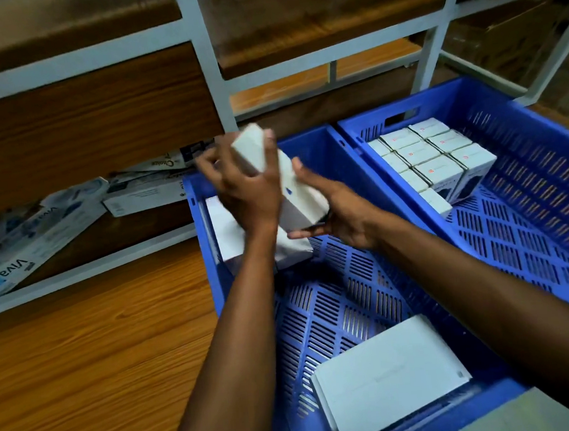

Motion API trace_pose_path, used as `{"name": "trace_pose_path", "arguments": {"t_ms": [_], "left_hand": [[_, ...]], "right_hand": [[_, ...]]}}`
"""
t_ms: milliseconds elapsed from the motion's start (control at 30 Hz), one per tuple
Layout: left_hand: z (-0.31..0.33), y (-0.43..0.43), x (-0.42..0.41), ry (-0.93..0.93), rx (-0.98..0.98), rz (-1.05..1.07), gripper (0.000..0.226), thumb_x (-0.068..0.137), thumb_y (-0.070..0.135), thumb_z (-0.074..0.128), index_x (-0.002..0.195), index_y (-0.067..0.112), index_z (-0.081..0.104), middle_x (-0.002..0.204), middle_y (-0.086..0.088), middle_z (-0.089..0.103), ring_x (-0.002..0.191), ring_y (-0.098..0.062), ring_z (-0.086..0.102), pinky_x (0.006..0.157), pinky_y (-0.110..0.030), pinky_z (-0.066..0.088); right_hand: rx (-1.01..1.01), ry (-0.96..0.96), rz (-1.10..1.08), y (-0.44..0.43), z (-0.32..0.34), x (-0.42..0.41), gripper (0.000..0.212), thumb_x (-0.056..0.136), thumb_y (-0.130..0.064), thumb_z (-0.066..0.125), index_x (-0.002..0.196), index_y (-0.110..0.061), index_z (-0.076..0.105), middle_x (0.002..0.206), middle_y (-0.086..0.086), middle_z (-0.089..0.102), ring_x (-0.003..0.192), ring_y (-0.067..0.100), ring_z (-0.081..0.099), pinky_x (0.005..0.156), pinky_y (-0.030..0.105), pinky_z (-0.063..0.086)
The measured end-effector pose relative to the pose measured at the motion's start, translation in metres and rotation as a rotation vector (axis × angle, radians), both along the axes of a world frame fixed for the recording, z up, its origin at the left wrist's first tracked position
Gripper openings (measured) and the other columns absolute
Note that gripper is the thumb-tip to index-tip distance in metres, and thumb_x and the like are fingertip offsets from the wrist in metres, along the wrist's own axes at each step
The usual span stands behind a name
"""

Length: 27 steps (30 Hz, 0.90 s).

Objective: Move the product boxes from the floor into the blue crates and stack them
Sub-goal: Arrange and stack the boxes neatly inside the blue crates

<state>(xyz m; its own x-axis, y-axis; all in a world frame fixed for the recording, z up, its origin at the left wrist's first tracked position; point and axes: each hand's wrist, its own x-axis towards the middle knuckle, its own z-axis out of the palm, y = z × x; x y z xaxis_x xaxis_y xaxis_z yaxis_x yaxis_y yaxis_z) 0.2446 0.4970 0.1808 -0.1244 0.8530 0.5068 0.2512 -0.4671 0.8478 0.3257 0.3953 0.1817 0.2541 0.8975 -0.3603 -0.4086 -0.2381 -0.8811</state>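
Both hands hold one long white product box, tilted, over the far end of the near blue crate. My left hand grips its upper end and my right hand cups its lower end. Under the hands lies another white box on the crate's floor. A flat white box lies at the crate's near end. The second blue crate on the right holds several small white boxes packed in rows at its far end.
Long white and blue printed cartons lie on the lowest shelf of a white-framed rack at the left. Wooden floor stretches left of the crates. A pale box corner shows at the bottom right.
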Motion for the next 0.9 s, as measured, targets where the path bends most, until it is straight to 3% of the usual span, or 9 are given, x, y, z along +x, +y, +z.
{"name": "trace_pose_path", "arguments": {"t_ms": [67,167,267,333,400,467,600,733,900], "left_hand": [[0.001,-0.011,0.007,0.148,0.075,-0.021,0.047,0.087,0.059,0.067,0.116,0.022,0.064,0.123,-0.007,0.050,0.106,-0.019,0.061,0.069,-0.026,0.052],[0.005,-0.013,0.011,0.152,0.025,-0.049,0.053,0.088,0.063,0.063,0.122,0.023,0.060,0.126,-0.008,0.049,0.108,-0.022,0.061,0.068,-0.025,0.050],[0.002,-0.007,0.006,0.179,-0.046,-0.082,0.054,0.090,0.065,0.059,0.125,0.026,0.059,0.124,-0.007,0.047,0.104,-0.017,0.058,0.068,-0.016,0.041],[-0.005,0.002,0.003,0.147,-0.189,-0.174,0.048,0.094,0.062,0.056,0.129,0.028,0.060,0.125,-0.006,0.047,0.107,-0.019,0.058,0.079,-0.025,0.050],[-0.012,0.018,-0.001,0.051,-0.379,-0.240,0.041,0.094,0.056,0.058,0.127,0.033,0.064,0.124,-0.004,0.051,0.110,-0.022,0.061,0.095,-0.040,0.054],[-0.016,0.025,-0.006,-0.005,-0.490,-0.271,0.044,0.082,0.062,0.061,0.121,0.044,0.065,0.120,-0.004,0.058,0.102,-0.022,0.066,0.092,-0.050,0.058],[-0.010,0.015,-0.007,0.037,-0.492,-0.313,0.034,0.090,0.054,0.063,0.123,0.047,0.063,0.123,0.001,0.055,0.108,-0.019,0.062,0.091,-0.044,0.057],[-0.005,0.018,-0.012,-0.204,-0.584,-0.322,0.051,0.077,0.053,0.074,0.124,0.033,0.066,0.115,0.005,0.068,0.108,-0.019,0.067,0.093,-0.051,0.057],[-0.007,0.014,-0.005,-0.249,-0.616,-0.452,0.058,0.081,0.047,0.073,0.132,0.019,0.067,0.121,-0.002,0.073,0.110,-0.023,0.070,0.097,-0.050,0.057]], "right_hand": [[0.001,0.051,0.018,-0.002,0.002,-0.002,0.055,0.095,-0.050,0.065,0.130,-0.007,0.064,0.130,0.019,0.068,0.112,0.033,0.070,0.089,0.061,0.058],[0.016,-0.023,0.017,-0.008,0.014,0.015,0.055,0.090,-0.038,0.073,0.131,-0.004,0.058,0.126,0.020,0.067,0.115,0.037,0.068,0.090,0.065,0.056],[-0.061,-0.276,0.113,-0.011,0.023,0.031,0.058,0.082,-0.014,0.083,0.130,-0.006,0.052,0.123,0.013,0.068,0.105,0.032,0.073,0.081,0.053,0.063],[-0.106,-0.362,0.098,-0.012,0.022,0.033,0.054,0.081,-0.003,0.083,0.126,-0.003,0.053,0.118,0.015,0.071,0.093,0.033,0.077,0.074,0.043,0.065],[-0.110,-0.227,0.078,-0.012,0.020,0.033,0.046,0.084,-0.005,0.080,0.124,0.002,0.059,0.115,0.020,0.074,0.088,0.035,0.077,0.069,0.033,0.065],[-0.113,-0.084,0.057,-0.011,0.017,0.035,0.041,0.086,-0.010,0.078,0.122,0.006,0.065,0.109,0.021,0.076,0.086,0.032,0.077,0.066,0.026,0.064],[-0.134,0.049,0.034,-0.013,0.013,0.034,0.042,0.082,-0.014,0.078,0.117,0.007,0.068,0.105,0.024,0.076,0.076,0.030,0.077,0.065,0.025,0.064],[-0.106,-0.041,0.063,-0.016,0.021,0.038,0.044,0.085,-0.024,0.077,0.120,0.002,0.066,0.095,0.016,0.078,0.072,0.022,0.076,0.074,0.034,0.064],[-0.053,-0.090,0.103,-0.013,0.015,0.026,0.042,0.085,-0.018,0.079,0.119,0.004,0.068,0.113,0.017,0.076,0.098,0.029,0.076,0.070,0.034,0.065]]}}
